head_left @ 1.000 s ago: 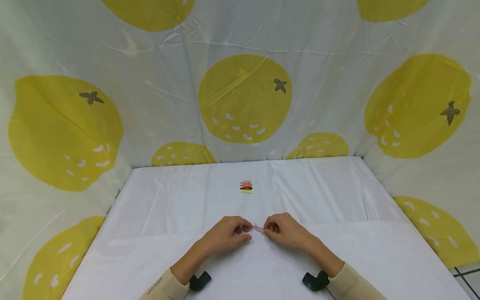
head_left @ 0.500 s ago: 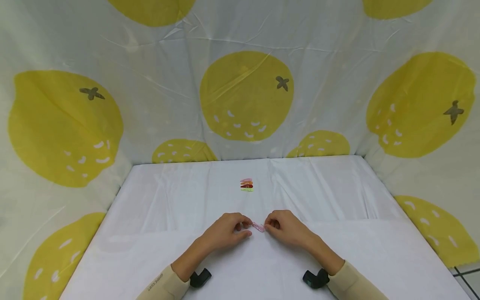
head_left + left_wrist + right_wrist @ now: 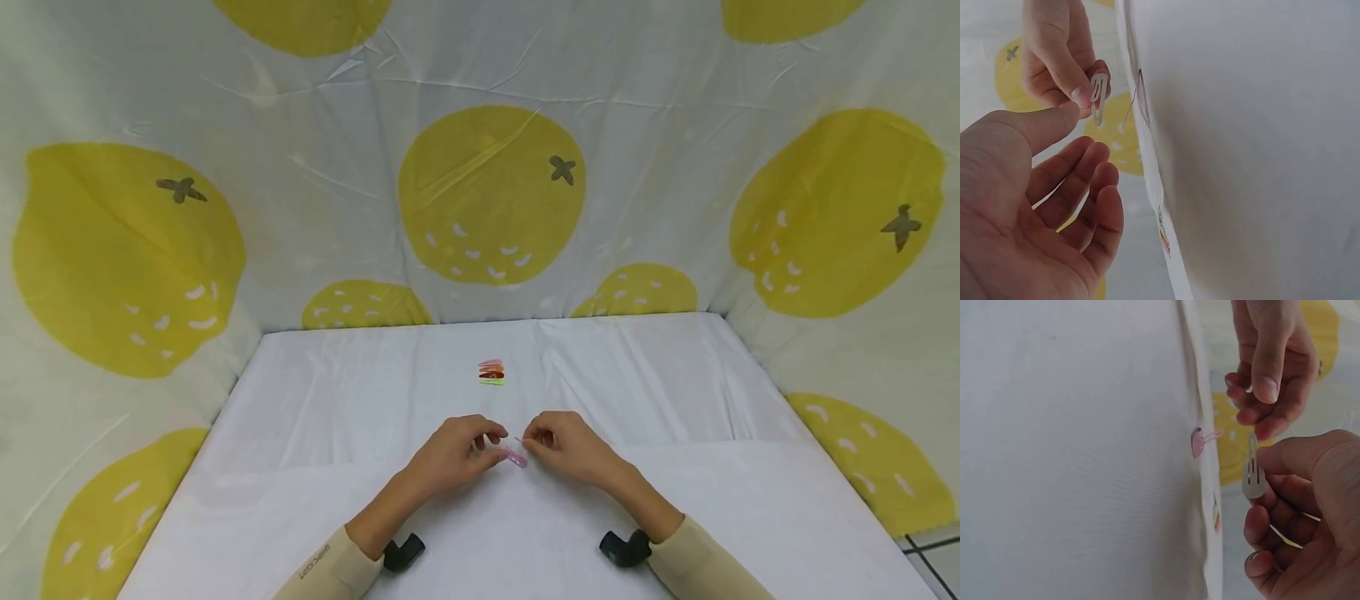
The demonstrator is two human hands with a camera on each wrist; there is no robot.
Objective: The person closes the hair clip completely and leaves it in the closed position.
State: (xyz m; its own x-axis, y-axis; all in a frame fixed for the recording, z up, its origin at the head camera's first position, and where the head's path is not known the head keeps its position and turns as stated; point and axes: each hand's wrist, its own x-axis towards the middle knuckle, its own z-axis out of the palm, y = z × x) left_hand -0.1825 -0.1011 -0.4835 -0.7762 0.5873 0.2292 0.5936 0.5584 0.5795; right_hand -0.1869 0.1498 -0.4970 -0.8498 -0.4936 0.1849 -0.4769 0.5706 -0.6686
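In the head view my right hand (image 3: 573, 450) pinches a pale, slim snap clip, which the right wrist view shows plainly as a whitish clip (image 3: 1252, 490) between thumb and fingers. My left hand (image 3: 450, 458) is beside it with fingers loosely bent and apart, its fingertips close to the clip's narrow end, holding nothing visible. Below and between the hands a pink clip (image 3: 517, 458) lies on the white cloth; its narrow arm sticks up from the body in the right wrist view. Whether the left thumb touches the pink clip cannot be told.
Farther back on the white-covered table (image 3: 675, 375) lies a small stack-like row of hair clips (image 3: 492, 374), in pink, orange, red and green. A hanging cloth with yellow fruit prints (image 3: 491, 200) rises behind and at both sides.
Both hands have shifted slightly up in the head view. The pink clip, earlier between both hands' fingertips, now shows below them, and a pale clip tip is visible at the right fingertips.
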